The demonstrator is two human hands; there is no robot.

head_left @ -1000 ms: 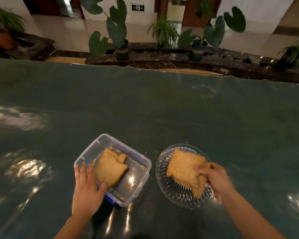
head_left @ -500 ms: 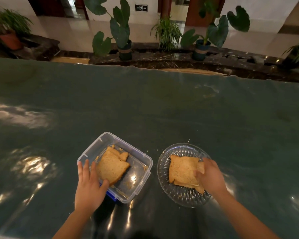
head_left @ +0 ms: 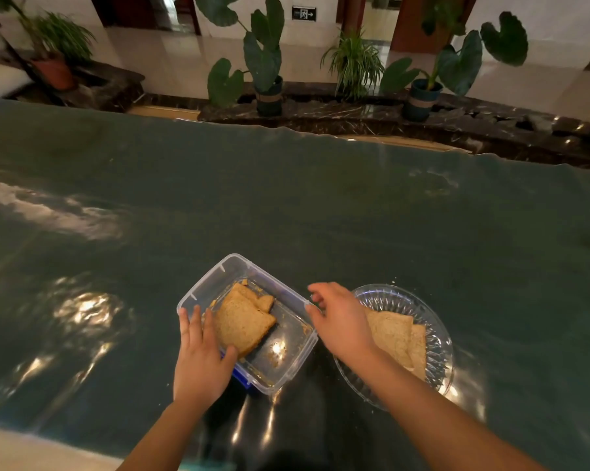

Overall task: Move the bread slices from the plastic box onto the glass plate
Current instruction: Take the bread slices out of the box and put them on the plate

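Bread slices split between the plastic box and the glass plate, both hands near the box.

Two bread slices (head_left: 242,321) lie overlapped in the clear plastic box (head_left: 288,362), leaning toward its left wall, with crumbs scattered on the bare floor of the box. Just right of the box, the glass plate (head_left: 388,295) holds two more bread slices (head_left: 397,334), stacked slightly offset. The left hand (head_left: 198,358) grips the near-left corner of the box, fingers over the rim and thumb touching the top slice's edge. The right hand (head_left: 341,321) hovers empty, fingers loosely spread, between the box's right rim and the plate. Both rest on a dark green glossy tabletop (head_left: 287,205); beyond the box, potted plants (head_left: 263,62) line a dark stone ledge.
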